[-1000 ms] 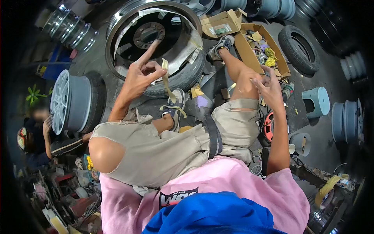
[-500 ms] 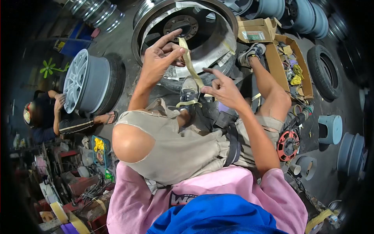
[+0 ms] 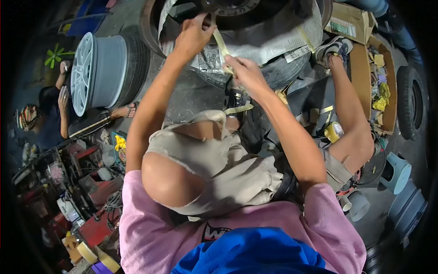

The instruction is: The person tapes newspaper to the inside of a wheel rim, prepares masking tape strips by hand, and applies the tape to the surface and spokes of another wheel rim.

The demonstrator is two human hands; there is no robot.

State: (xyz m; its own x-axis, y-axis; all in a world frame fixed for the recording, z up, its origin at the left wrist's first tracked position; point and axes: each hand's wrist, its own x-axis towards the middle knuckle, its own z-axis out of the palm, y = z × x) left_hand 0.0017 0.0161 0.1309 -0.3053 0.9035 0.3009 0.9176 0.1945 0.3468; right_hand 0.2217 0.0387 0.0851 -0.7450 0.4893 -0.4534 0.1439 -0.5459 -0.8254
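Observation:
A strip of pale yellow tape [image 3: 220, 42] runs between my two hands in front of a large dark wheel [image 3: 237, 13]. My left hand [image 3: 194, 34] pinches the strip's upper end close to the wheel's inner opening. Lower and to the right, my right hand [image 3: 245, 73] grips the other end between thumb and fingers. Newspaper [image 3: 269, 43] lines the inside of the rim, with tape on its right part. The wheel's tyre [image 3: 292, 73] lies below the paper. Another piece of tape [image 3: 239, 109] hangs near my shoe.
Another person [image 3: 45, 109] sits at the left beside a silver wheel [image 3: 107, 68]. A cardboard box [image 3: 362, 77] of scraps stands at the right, near a loose tyre [image 3: 410, 102] and a blue stool [image 3: 396, 172]. A tape roll [image 3: 334, 131] is near my right leg.
Both hands have moved up toward the wheel with the tape strip. The right fingers have closed round its lower end. The view has shifted, and the wheel appears higher and closer.

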